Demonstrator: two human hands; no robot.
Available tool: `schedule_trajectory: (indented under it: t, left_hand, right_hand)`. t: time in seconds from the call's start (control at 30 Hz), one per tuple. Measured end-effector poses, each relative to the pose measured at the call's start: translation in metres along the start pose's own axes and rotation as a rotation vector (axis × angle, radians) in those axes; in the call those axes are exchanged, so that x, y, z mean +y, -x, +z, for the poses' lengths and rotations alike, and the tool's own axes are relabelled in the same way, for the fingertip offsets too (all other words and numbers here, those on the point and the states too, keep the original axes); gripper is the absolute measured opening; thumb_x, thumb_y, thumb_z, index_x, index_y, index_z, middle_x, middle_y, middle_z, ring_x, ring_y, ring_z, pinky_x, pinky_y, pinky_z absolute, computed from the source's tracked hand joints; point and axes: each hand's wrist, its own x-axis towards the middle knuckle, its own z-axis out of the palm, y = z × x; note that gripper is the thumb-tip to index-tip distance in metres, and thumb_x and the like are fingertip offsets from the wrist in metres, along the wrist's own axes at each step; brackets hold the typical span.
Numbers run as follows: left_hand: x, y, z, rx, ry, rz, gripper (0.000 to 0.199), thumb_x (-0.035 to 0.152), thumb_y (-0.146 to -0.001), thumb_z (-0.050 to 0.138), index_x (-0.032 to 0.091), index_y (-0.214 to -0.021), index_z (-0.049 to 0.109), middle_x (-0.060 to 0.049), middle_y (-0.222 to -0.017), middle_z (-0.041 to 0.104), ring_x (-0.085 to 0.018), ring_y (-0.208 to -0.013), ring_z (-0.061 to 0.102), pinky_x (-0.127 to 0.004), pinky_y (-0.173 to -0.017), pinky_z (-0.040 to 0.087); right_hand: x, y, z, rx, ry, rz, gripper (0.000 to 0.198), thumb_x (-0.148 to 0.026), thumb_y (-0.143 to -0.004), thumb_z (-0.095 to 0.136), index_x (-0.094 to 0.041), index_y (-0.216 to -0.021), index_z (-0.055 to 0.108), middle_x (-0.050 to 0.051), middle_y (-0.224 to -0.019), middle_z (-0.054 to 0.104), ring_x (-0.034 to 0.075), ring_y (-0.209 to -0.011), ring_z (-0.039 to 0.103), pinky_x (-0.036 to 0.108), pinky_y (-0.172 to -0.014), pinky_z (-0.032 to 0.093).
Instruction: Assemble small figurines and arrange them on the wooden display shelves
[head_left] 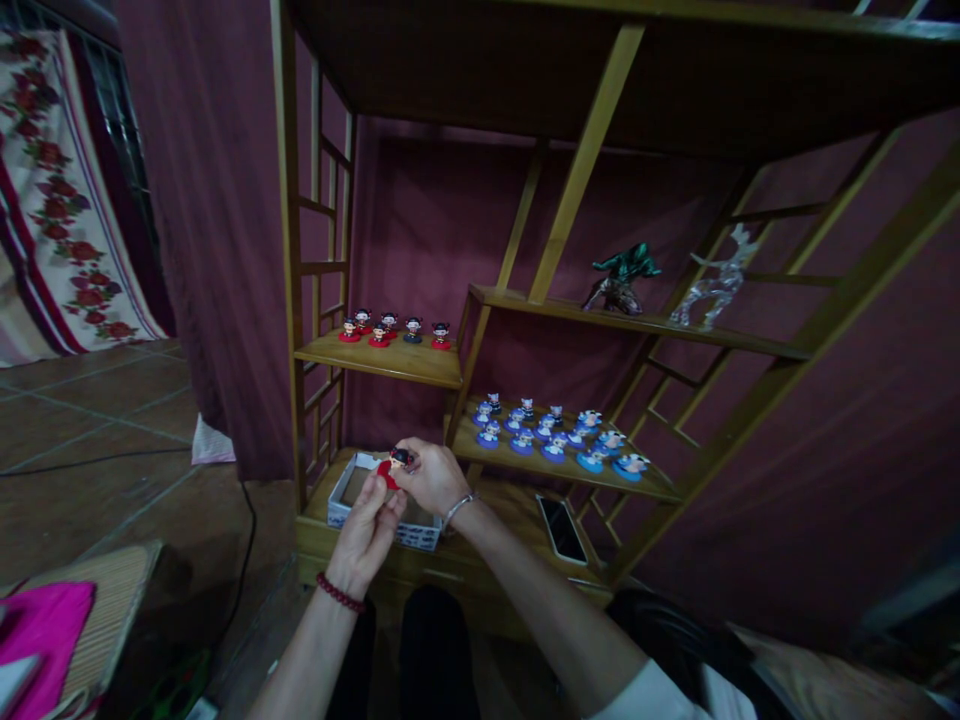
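Observation:
Both of my hands hold one small doll figurine with black hair and a round red base. My left hand pinches the red base from below and the left. The fingers of my right hand close on the figurine's upper right side. Beneath my hands is a shallow cardboard box with a printed white rim, partly hidden by them. Several similar figurines on red or dark bases stand on the shelf board above the box.
Several blue and purple figurines fill the right lower shelf. A phone lies on the bottom board. Above stand a green and brown sculpture and a clear deer figure. Wooden posts frame the shelves. A cable crosses the floor.

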Motion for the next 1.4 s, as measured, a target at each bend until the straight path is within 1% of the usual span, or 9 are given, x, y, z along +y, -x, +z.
schedule_trajectory:
  t: [0.2,0.33,0.43,0.53,0.63,0.77,1.0,1.2,1.4]
  left_hand:
    - [0.0,0.0,0.001,0.012,-0.021,0.004,0.017,0.01,-0.071,0.06,0.017,-0.087,0.061,-0.004,-0.091,0.065,-0.012,-0.08,0.06,-0.027,-0.078,0.045]
    - [0.002,0.0,0.001,-0.02,-0.036,-0.006,0.018,0.01,-0.072,0.059,0.016,-0.089,0.061,-0.005,-0.09,0.065,-0.012,-0.08,0.06,-0.026,-0.077,0.046]
    - [0.005,0.0,0.004,-0.031,-0.048,-0.003,0.018,0.009,-0.073,0.057,0.014,-0.09,0.062,-0.006,-0.089,0.065,-0.012,-0.078,0.06,-0.025,-0.075,0.047]
    - [0.008,0.001,0.007,-0.042,-0.072,0.002,0.017,0.009,-0.075,0.054,0.012,-0.09,0.062,-0.007,-0.09,0.065,-0.012,-0.079,0.06,-0.025,-0.074,0.048]
    - [0.01,0.002,0.008,-0.058,-0.079,-0.003,0.016,0.011,-0.077,0.052,0.012,-0.089,0.062,-0.007,-0.086,0.065,-0.012,-0.076,0.06,-0.024,-0.072,0.049]
    - [0.009,0.0,0.008,-0.073,-0.061,-0.005,0.015,0.012,-0.079,0.05,0.012,-0.088,0.062,-0.006,-0.083,0.065,-0.011,-0.074,0.06,-0.023,-0.07,0.049]
    - [0.007,-0.003,0.012,-0.087,-0.067,-0.014,0.013,0.012,-0.077,0.053,0.012,-0.087,0.062,-0.006,-0.085,0.065,-0.011,-0.075,0.06,-0.024,-0.071,0.049]
    - [0.008,-0.002,0.014,-0.084,-0.087,-0.008,0.014,0.011,-0.074,0.056,0.013,-0.087,0.062,-0.005,-0.084,0.065,-0.011,-0.074,0.06,-0.023,-0.071,0.049]
    - [0.007,-0.005,0.013,-0.065,-0.081,-0.012,0.012,0.011,-0.075,0.055,0.012,-0.085,0.062,-0.006,-0.084,0.066,-0.011,-0.074,0.06,-0.023,-0.071,0.049]
  right_hand:
    - [-0.001,0.003,0.002,0.04,0.04,0.002,0.017,-0.022,-0.069,0.052,-0.022,-0.084,0.059,0.0,-0.076,0.064,0.012,-0.068,0.058,0.02,-0.063,0.04]
    - [0.005,0.001,0.002,0.003,0.01,0.002,0.019,-0.024,-0.069,0.053,-0.022,-0.088,0.057,-0.001,-0.075,0.064,0.012,-0.067,0.058,0.021,-0.063,0.041]
    - [0.013,-0.002,0.004,-0.04,-0.116,-0.019,0.022,-0.025,-0.07,0.053,-0.022,-0.091,0.056,-0.002,-0.076,0.064,0.011,-0.066,0.058,0.021,-0.062,0.043]
    - [0.021,-0.004,0.007,-0.057,-0.262,-0.068,0.025,-0.025,-0.071,0.053,-0.02,-0.095,0.056,-0.001,-0.083,0.064,0.011,-0.072,0.058,0.023,-0.067,0.045]
    - [0.025,-0.005,0.009,-0.074,-0.367,-0.061,0.031,-0.024,-0.07,0.055,-0.019,-0.101,0.056,0.002,-0.092,0.062,0.013,-0.081,0.058,0.025,-0.071,0.047]
    - [0.03,-0.006,0.008,-0.145,-0.527,-0.041,0.037,-0.024,-0.07,0.056,-0.018,-0.106,0.054,0.004,-0.096,0.061,0.015,-0.084,0.058,0.029,-0.075,0.048]
    - [0.034,-0.006,0.011,-0.113,-0.713,0.031,0.038,-0.03,-0.065,0.062,-0.017,-0.099,0.056,0.003,-0.094,0.062,0.016,-0.086,0.058,0.032,-0.077,0.048]
    - [0.033,-0.006,0.016,-0.106,-0.769,0.059,0.028,-0.031,-0.063,0.063,-0.015,-0.086,0.059,0.001,-0.084,0.063,0.015,-0.079,0.059,0.031,-0.076,0.048]
    - [0.032,-0.006,0.019,-0.095,-0.815,0.06,0.027,-0.031,-0.062,0.064,-0.015,-0.083,0.059,0.001,-0.081,0.063,0.014,-0.077,0.059,0.029,-0.076,0.047]
